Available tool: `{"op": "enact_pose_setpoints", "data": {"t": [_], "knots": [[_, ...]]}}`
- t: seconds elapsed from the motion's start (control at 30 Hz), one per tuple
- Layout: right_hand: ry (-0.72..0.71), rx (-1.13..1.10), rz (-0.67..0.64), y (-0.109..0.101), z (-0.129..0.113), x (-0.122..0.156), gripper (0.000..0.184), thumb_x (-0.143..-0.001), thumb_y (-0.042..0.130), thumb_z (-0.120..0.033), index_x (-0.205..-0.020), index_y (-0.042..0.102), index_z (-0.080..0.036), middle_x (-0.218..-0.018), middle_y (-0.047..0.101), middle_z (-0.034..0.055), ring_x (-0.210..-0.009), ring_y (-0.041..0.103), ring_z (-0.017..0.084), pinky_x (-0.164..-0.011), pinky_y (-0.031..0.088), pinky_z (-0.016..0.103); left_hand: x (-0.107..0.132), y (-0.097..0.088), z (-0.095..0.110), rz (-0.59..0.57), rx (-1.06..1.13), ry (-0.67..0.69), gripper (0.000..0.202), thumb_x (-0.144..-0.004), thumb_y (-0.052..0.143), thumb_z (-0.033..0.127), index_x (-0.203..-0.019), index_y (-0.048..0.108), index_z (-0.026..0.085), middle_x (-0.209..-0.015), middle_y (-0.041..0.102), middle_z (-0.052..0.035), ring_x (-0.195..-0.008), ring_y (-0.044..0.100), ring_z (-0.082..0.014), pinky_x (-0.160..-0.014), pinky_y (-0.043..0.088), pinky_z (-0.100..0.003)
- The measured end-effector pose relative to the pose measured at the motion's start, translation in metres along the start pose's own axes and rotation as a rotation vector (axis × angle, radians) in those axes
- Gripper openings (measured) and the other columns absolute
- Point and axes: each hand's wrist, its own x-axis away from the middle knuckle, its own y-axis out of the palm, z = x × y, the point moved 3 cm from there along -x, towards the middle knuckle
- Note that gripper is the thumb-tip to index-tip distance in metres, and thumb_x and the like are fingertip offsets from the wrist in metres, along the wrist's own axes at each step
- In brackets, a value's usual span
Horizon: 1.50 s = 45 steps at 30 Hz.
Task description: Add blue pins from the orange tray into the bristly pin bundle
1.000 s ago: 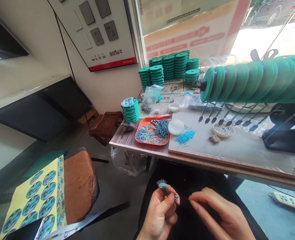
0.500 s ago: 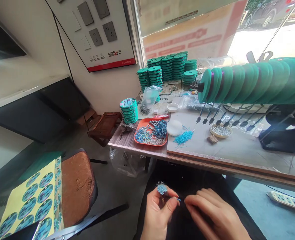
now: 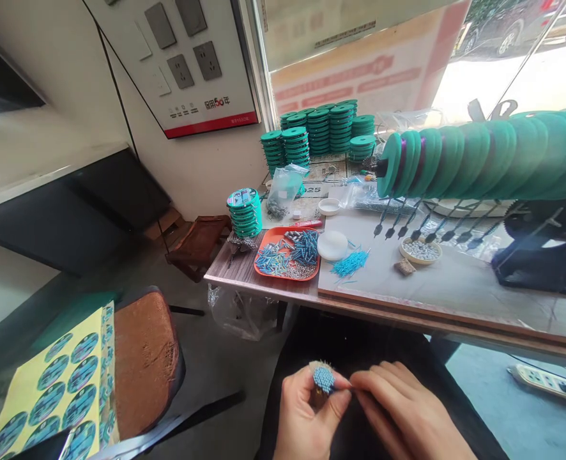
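My left hand [image 3: 312,406] is closed around a bundle of thin blue tubes [image 3: 324,379], seen end-on as a round cluster of pale blue tips, with fine bristly ends behind it. The left thumb and index fingertip are also pressed together beside the bundle. My right hand [image 3: 400,402] has its thumb and fingers pinched, right at the left fingertips. A dark, thin bit shows between the two hands, too small to name. Both hands are over the dark-clad lap, in front of the table edge.
On the table [image 3: 264,294] sit an orange tray [image 3: 255,265] of small metal and blue parts, loose blue tubes [image 3: 351,262], a white round lid [image 3: 332,245] and a bowl [image 3: 437,257] of grey pieces. Green spools [image 3: 460,160] hang on a rod at right; a chair [image 3: 142,358] stands left.
My right hand has moved left until its fingertips meet the left ones. The bundle has shifted slightly right and down, turning its tips more toward me. The blue piece at the left fingertips is now mostly hidden.
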Motion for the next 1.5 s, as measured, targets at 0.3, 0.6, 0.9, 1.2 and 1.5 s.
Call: {"op": "enact_pose_setpoints", "data": {"t": [0.3, 0.6, 0.9, 1.2, 1.5], "knots": [[0.051, -0.043, 0.095, 0.0, 0.003, 0.005, 0.01, -0.09, 0.039, -0.014, -0.09, 0.049, -0.017, -0.071, 0.053, 0.0011, -0.061, 0.049, 0.01, -0.058, 0.038, 0.023, 0.002, 0.008, 0.003, 0.146, 0.32, -0.094, 0.026, -0.052, 0.079, 0.021, -0.075, 0.069, 0.017, -0.064, 0.059, -0.0016, -0.061, 0.052, -0.0106, -0.061, 0.039, -0.019], [-0.021, 0.193, 0.167, -0.017, 0.009, 0.003, 0.014, -0.085, 0.04, -0.014, -0.088, 0.053, -0.017, -0.074, 0.058, 0.0036, -0.066, 0.056, 0.014, -0.063, 0.045, 0.027, -0.003, -0.004, 0.002, 0.144, 0.031, -0.076, 0.033, -0.069, 0.067, 0.043, -0.062, 0.057, 0.013, -0.055, 0.048, -0.0003, -0.051, 0.039, -0.0081, -0.055, 0.034, -0.021], [-0.023, -0.147, 0.002, -0.013, 0.007, -0.009, 0.01, -0.086, 0.045, -0.017, -0.094, 0.05, -0.02, -0.074, 0.06, -0.001, -0.076, 0.061, 0.01, -0.087, 0.048, 0.024, -0.001, 0.004, -0.005, 0.127, 0.312, -0.314, 0.043, -0.058, 0.075, 0.047, -0.069, 0.055, 0.011, -0.055, 0.043, 0.0029, -0.047, 0.031, -0.0028, -0.045, 0.018, -0.017], [-0.031, -0.073, 0.135, -0.012, 0.006, 0.001, 0.01, -0.086, 0.043, -0.012, -0.09, 0.05, -0.019, -0.073, 0.06, 0.0016, -0.079, 0.062, 0.013, -0.073, 0.049, 0.021, -0.002, 0.015, -0.007, 0.058, 0.692, -0.3, 0.031, -0.069, 0.07, 0.032, -0.089, 0.058, 0.012, -0.062, 0.058, -0.0035, -0.059, 0.05, -0.0091, -0.062, 0.036, -0.02], [-0.056, -0.02, 0.14, -0.005, 0.001, 0.006, 0.013, -0.082, 0.048, -0.006, -0.091, 0.051, -0.015, -0.066, 0.053, 0.001, -0.059, 0.051, 0.01, -0.065, 0.043, 0.026, 0.007, 0.021, -0.006, -0.016, 0.616, -0.534, 0.054, -0.06, 0.071, 0.053, -0.087, 0.042, 0.017, -0.048, 0.023, 0.0114, -0.041, 0.01, -0.0011, -0.041, 0.006, -0.016]]}}
